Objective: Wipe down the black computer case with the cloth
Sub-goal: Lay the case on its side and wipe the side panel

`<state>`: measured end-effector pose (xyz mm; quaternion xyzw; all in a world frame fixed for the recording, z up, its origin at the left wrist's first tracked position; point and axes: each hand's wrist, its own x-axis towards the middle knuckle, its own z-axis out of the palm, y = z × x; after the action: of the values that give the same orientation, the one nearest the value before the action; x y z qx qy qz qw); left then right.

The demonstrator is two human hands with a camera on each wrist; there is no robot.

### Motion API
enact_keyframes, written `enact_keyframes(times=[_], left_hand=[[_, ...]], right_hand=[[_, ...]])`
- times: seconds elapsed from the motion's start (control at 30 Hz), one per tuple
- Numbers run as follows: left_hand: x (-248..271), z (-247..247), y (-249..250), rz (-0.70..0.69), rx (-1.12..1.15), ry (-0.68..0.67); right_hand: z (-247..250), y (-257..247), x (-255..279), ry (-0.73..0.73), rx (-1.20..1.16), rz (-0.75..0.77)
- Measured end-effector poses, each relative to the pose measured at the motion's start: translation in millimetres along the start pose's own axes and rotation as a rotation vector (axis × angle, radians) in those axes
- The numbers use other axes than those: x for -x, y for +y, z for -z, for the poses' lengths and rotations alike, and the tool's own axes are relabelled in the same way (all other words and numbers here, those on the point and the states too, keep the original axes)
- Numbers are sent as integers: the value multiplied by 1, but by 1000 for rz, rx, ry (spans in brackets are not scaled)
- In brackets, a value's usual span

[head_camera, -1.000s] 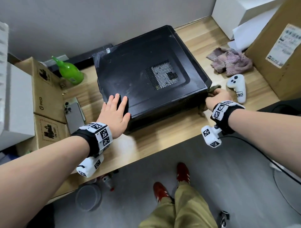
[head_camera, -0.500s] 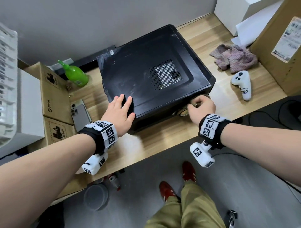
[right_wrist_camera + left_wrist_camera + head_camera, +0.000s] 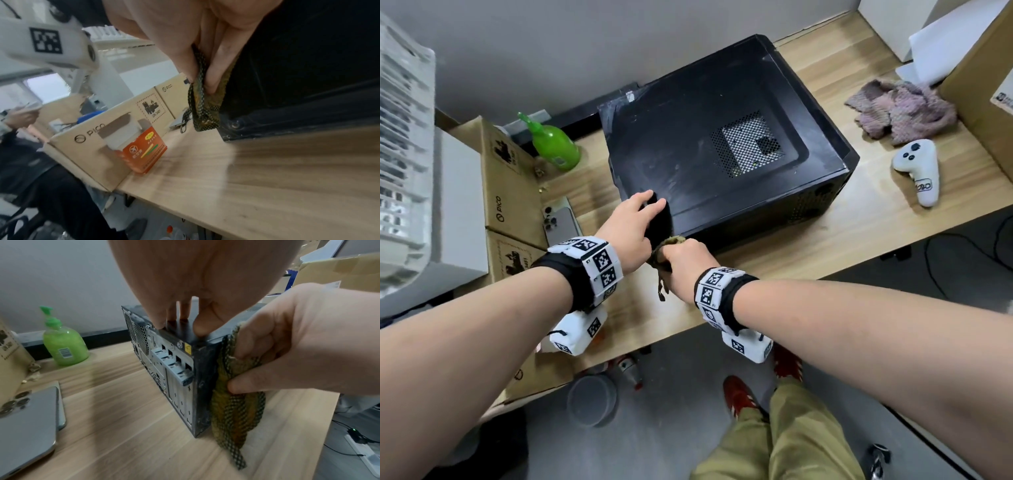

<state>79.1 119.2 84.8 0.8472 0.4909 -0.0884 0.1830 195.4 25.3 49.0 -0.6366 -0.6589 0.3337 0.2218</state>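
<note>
The black computer case (image 3: 709,137) lies on its side on the wooden desk (image 3: 808,246), its mesh vent facing up. My left hand (image 3: 635,228) rests flat with straight fingers on the case's near left top corner (image 3: 185,337). My right hand (image 3: 683,262) grips a bunched olive-green checked cloth (image 3: 236,402) and presses it against the case's near side wall by that same corner (image 3: 267,81). The cloth (image 3: 202,104) hangs below the fingers down to the desk. In the head view only a bit of the cloth (image 3: 671,241) shows above the knuckles.
A green soap bottle (image 3: 554,140), a phone (image 3: 558,222) and cardboard boxes (image 3: 513,192) stand left of the case. A pink cloth (image 3: 904,109), a white controller (image 3: 921,168) and a big carton (image 3: 983,85) lie on the right. An orange box (image 3: 144,151) sits near the desk edge.
My right hand has slid the cloth leftward along the case's near side, from its right corner to the left corner beside my left hand. The left hand stayed on the case top.
</note>
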Motion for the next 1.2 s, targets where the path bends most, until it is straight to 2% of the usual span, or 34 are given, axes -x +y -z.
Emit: enact_keyframes(times=[0.13, 0.23, 0.33, 0.43, 0.53, 0.7, 0.8, 0.97, 1.1, 1.2], left_hand=[[-2, -7, 5, -22, -21, 58], [-4, -5, 8, -12, -23, 58], [-2, -6, 9, 4, -26, 55], [0, -9, 10, 13, -37, 58], [1, -9, 9, 20, -44, 61], [3, -12, 11, 33, -38, 70], [7, -9, 9, 59, -65, 60], [7, -18, 1, 2, 9, 81], [7, -22, -4, -17, 51, 113], [7, -21, -7, -23, 57, 104]], right_hand=[[10, 23, -1, -93, 73, -7], [29, 60, 2, -126, 143, -138], [53, 106, 11, -74, 198, -372], [81, 154, 18, 54, 207, -628], [89, 180, 20, 206, 144, -758], [66, 169, 14, 295, -82, -878], [46, 153, 7, 261, -188, -910], [32, 136, -1, 225, -279, -1017], [8, 117, -10, 142, -406, -1013], [-26, 90, -22, 15, -449, -976]])
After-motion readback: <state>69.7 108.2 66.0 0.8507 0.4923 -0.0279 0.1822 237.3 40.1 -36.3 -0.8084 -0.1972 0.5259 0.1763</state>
